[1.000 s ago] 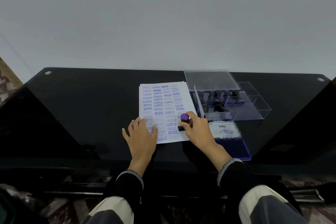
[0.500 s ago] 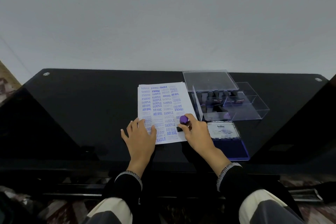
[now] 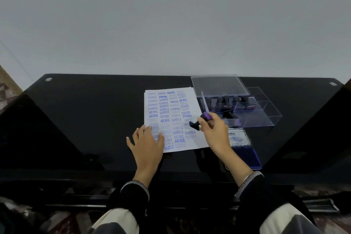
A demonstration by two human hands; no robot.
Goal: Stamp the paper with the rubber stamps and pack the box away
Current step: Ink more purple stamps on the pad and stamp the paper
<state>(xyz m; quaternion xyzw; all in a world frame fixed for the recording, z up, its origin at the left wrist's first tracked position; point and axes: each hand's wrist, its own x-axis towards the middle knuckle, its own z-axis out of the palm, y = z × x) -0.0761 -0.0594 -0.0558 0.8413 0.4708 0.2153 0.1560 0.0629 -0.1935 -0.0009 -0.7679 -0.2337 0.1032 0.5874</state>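
Observation:
A white paper point(image 3: 171, 108) covered with blue stamped words lies on the black glass table point(image 3: 95, 112). My left hand point(image 3: 147, 143) rests flat on the paper's near left corner, fingers spread. My right hand point(image 3: 213, 132) grips a rubber stamp point(image 3: 201, 119) with a purple knob and black base, lifted and tilted over the paper's right edge. A fresh SAMPLE print shows just below it. The clear plastic box point(image 3: 266, 112) to the right holds several more stamps point(image 3: 226, 101). An open blue ink pad point(image 3: 247, 155) lies near my right wrist.
The box's clear lid point(image 3: 218, 84) lies behind the box at the table's back. A pale wall rises behind the table. The ink pad's lid point(image 3: 238, 137) with a label lies flipped open. My knees are below the near table edge.
My right hand has lifted the stamp off the paper's lower right area and tilted it, leaving a new SAMPLE print. My left hand has stayed on the paper.

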